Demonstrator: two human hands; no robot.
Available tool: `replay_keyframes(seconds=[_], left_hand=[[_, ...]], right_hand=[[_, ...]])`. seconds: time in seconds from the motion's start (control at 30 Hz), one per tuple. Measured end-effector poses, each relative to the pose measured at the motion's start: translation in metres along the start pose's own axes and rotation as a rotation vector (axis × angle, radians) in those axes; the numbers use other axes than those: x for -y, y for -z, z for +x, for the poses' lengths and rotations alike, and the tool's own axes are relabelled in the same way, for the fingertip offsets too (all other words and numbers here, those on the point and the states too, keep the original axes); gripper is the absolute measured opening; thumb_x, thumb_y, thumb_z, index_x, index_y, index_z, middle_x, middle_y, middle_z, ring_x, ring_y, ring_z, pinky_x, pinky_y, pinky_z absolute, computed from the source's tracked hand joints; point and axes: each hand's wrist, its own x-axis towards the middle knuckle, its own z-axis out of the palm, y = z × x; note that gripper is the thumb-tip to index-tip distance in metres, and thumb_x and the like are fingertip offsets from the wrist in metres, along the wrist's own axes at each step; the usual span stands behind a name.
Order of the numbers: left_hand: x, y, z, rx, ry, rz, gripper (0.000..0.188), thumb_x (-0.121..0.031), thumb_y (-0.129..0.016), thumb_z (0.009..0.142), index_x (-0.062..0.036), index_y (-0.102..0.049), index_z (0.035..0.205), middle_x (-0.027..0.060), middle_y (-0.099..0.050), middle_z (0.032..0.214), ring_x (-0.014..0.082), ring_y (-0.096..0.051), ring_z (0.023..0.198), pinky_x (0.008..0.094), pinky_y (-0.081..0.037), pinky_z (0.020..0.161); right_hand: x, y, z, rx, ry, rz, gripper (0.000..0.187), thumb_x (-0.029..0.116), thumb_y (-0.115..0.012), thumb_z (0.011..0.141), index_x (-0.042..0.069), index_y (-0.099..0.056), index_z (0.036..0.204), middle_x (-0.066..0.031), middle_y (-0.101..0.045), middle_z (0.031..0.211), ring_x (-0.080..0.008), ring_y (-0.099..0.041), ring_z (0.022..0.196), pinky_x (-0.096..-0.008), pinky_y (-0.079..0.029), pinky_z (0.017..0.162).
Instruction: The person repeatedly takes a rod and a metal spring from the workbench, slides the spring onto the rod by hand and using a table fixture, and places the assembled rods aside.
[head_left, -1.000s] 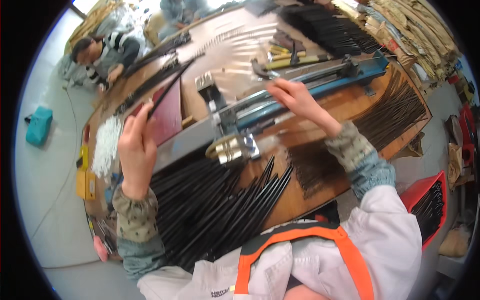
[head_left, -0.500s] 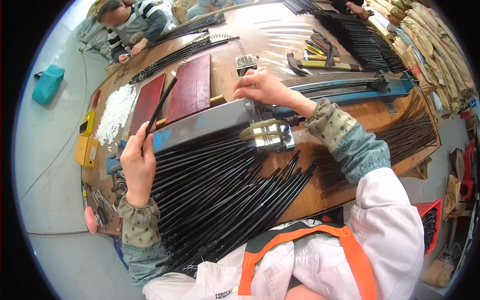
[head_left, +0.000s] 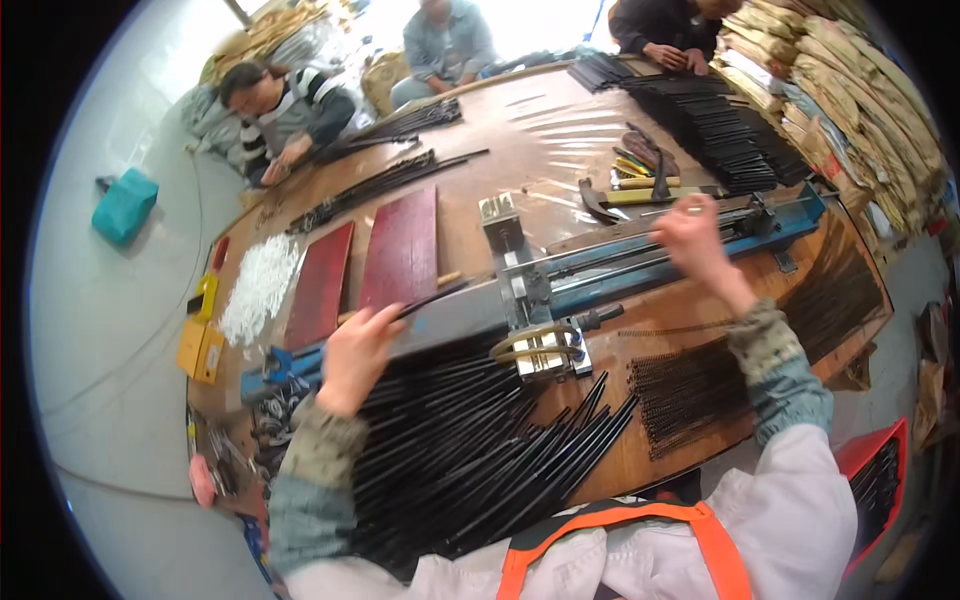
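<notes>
While the L hand (head_left: 352,358) grips a slim black rod (head_left: 435,297), its free end pointing up-right over a long blue-and-grey metal rail fixture (head_left: 460,322), the R hand (head_left: 693,237) is curled above the fixture's blue R part; too blurred there, can't tell if it's holding anything. Loose long black rods (head_left: 440,430) fan out on the brown wooden desk (head_left: 622,458) on the near side, w/ thin brown coil springs (head_left: 690,400) to their R. Two flat dark-red boards (head_left: 402,245) lie beyond the fixture.

No lettering, number, label or sign can be read anywhere in view.
</notes>
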Motion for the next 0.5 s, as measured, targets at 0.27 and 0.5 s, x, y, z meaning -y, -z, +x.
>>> replay_keyframes(seconds=[0.27, 0.5], left_hand=[[-0.046, -0.089, 0.086, 0.018, -0.163, -0.184, 0.032, -0.037, -0.058, 0.102, -0.0072, -0.066, 0.094, 0.0149, -0.067, 0.085, 0.0387, -0.068, 0.083, 0.0493, -0.056, 0.071], [-0.052, -0.088, 0.065, -0.003, -0.098, -0.320, 0.021, -0.023, -0.069, 0.095, -0.0044, -0.062, 0.087, 0.0162, -0.063, 0.086, 0.0398, -0.064, 0.083, 0.0481, -0.051, 0.071]], right_hand=[[-0.076, 0.027, -0.042, 0.042, -0.038, -0.051, 0.006, 0.013, -0.068, 0.093, 0.008, -0.066, 0.092, -0.0072, -0.069, 0.090, -0.0279, -0.061, 0.094, -0.0428, -0.040, 0.101], [-0.065, 0.004, -0.050, -0.043, -0.051, 0.108, 0.010, 0.012, -0.065, 0.097, 0.004, -0.062, 0.093, -0.0092, -0.062, 0.087, -0.0290, -0.059, 0.090, -0.0412, -0.041, 0.097]])
